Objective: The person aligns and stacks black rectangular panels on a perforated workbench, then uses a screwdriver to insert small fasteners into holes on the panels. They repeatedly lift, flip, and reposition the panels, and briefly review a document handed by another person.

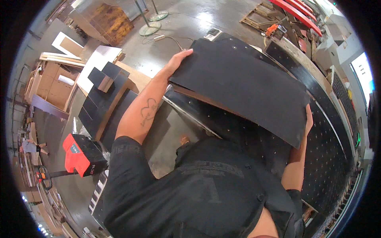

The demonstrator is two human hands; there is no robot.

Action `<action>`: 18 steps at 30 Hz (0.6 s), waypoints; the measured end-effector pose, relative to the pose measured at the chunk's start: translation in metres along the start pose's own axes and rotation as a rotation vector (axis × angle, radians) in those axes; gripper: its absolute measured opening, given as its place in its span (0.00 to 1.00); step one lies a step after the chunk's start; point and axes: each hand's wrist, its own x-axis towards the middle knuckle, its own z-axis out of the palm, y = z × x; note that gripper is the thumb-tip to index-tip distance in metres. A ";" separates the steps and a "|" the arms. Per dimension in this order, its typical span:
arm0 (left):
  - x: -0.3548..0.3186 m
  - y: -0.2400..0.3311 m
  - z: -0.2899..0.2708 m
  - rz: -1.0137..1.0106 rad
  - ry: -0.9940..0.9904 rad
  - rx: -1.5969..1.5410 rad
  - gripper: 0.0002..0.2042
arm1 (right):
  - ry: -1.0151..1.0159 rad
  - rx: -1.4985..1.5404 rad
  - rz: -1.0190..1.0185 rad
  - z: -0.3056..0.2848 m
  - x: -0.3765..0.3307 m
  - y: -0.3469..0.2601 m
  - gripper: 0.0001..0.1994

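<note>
A flat black panel (242, 87) with a brown edge is held across in front of me, tilted, above a black table (323, 166) dotted with small studs. My left hand (181, 60) grips the panel's far left corner, fingers curled over the edge and partly out of sight. At the opposite end my right hand (308, 121) is closed on the right edge, most of its fingers hidden. I cannot tell whether the panel is one board or several together. To the left lies a stack of black panels (95, 107) with a small block-like piece on top.
A red and black pallet jack (81, 154) stands at the left, close to the stack. Wooden frames and boards (59, 87) lie farther left. A brown-stained crate (105, 22) sits at the back, beside stanchion bases (150, 28). Red beams (297, 14) and a keyboard (343, 95) are at the right.
</note>
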 end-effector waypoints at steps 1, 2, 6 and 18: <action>-0.001 0.003 0.000 -0.008 0.012 0.086 0.26 | -0.069 0.052 0.035 -0.001 0.001 0.000 0.26; -0.003 0.003 0.000 -0.061 -0.004 0.050 0.25 | -0.008 0.013 -0.010 -0.002 0.001 0.001 0.26; -0.004 0.004 -0.004 -0.120 -0.006 0.058 0.26 | -0.062 -0.007 -0.057 -0.001 0.004 0.002 0.27; -0.119 -0.062 -0.076 -0.030 0.157 -0.260 0.24 | -0.027 -0.298 -0.236 0.043 -0.037 0.019 0.30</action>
